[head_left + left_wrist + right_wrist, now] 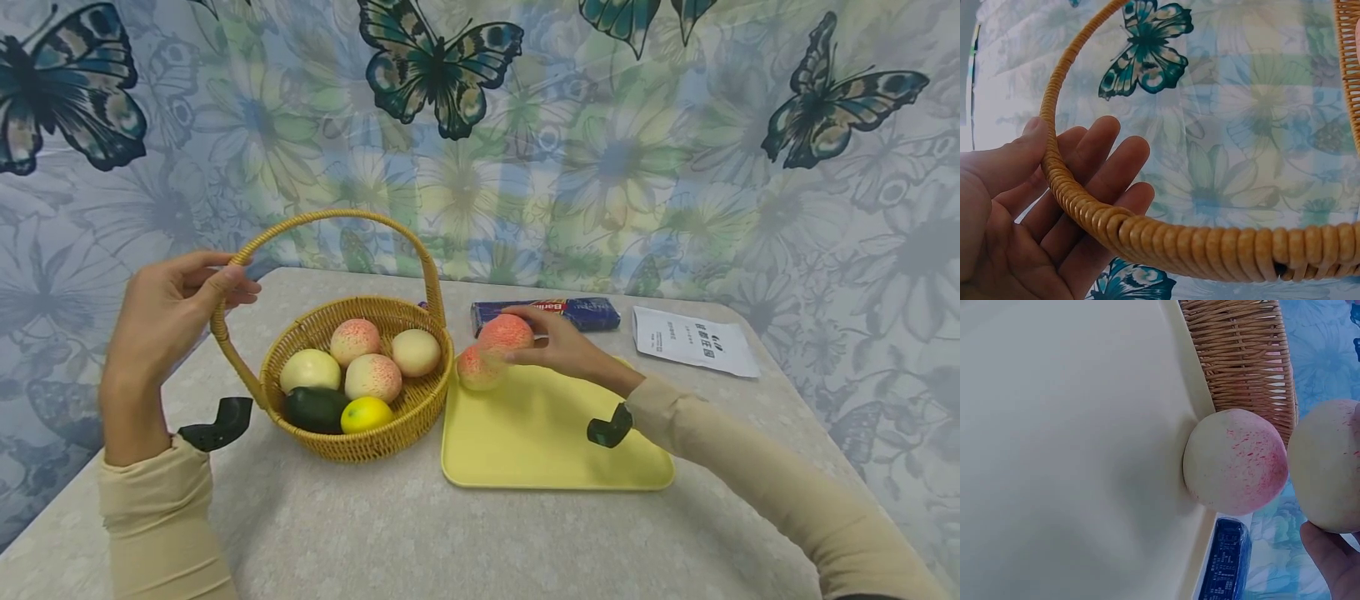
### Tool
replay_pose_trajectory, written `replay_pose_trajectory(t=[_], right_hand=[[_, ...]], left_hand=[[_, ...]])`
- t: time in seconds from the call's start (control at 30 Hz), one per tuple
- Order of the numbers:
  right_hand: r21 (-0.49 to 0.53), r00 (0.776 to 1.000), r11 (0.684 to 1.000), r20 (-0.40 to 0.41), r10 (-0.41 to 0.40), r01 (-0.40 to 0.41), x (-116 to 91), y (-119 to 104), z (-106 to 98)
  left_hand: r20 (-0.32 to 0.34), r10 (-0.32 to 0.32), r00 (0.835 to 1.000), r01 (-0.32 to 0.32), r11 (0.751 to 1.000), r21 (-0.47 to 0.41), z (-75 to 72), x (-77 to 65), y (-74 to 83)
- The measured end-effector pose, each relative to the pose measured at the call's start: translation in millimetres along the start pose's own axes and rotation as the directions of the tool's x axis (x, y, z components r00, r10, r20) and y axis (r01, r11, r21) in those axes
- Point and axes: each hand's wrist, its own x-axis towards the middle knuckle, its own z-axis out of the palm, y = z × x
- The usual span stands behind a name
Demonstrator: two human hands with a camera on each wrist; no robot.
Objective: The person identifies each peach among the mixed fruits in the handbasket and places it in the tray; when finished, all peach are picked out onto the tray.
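Observation:
In the head view my left hand holds the arched handle of a wicker basket, thumb on one side and fingers on the other. Inside the basket lie pink-speckled peaches, pale round fruits, a dark green, avocado-like fruit and a yellow lemon. My right hand grips a pink peach above the yellow tray. Another peach sits in the tray's far left corner, close to the held one.
Behind the tray lies a blue Barilla packet. A white printed packet is to its right. The basket stands just left of the tray on the pale tabletop. A butterfly-print cloth hangs behind the table.

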Motion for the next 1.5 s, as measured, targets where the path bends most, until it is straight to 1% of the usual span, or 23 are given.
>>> replay_pose_trajectory(t=[0.17, 0.37, 0.57, 0.83, 1.07, 1.13, 1.37, 1.43, 1.5], right_hand=[[0.003, 1.000, 1.000, -0.021, 0.006, -0.006, -4, 9, -5], [0.007, 0.999, 1.000, -0.034, -0.010, 0.010, -8, 14, -11], [0.031, 0.999, 1.000, -0.039, -0.004, 0.005, -12, 23, -15], [0.038, 0.998, 0.999, -0.060, 0.036, -0.034, -19, 36, -16], [0.022, 0.993, 0.995, -0.073, 0.097, -0.096, -27, 52, -12], [0.029, 0.992, 0.994, -0.072, 0.106, -0.104, -29, 53, -12], [0.033, 0.992, 0.993, -0.051, 0.118, -0.117, -40, 32, -10], [0.038, 0.992, 0.993, -0.051, 0.115, -0.113, -40, 38, -10], [0.035, 0.993, 0.994, -0.054, 0.106, -0.104, -40, 49, -10]], left_hand=[[0.001, -0.004, 1.000, 0.004, 1.000, -0.002, 0.6, -0.2, 0.4], [-0.006, 0.005, 1.000, -0.005, 1.000, -0.005, 0.6, -1.4, -0.1], [-0.012, 0.002, 1.000, -0.002, 1.000, 0.000, 1.4, -2.5, 0.8], [-0.020, 0.023, 1.000, -0.023, 1.000, -0.021, 2.1, -3.9, 0.5], [-0.024, 0.016, 1.000, -0.016, 1.000, 0.005, 2.9, -6.9, 1.5], [-0.025, 0.021, 0.999, -0.021, 1.000, 0.003, 3.0, -7.4, 1.4], [-0.025, 0.028, 0.999, -0.028, 1.000, -0.008, 3.0, -8.9, 0.1], [-0.026, 0.028, 0.999, -0.028, 1.000, -0.010, 3.4, -9.2, -0.1], [-0.025, 0.027, 0.999, -0.028, 1.000, -0.013, 3.7, -9.4, -0.1]])
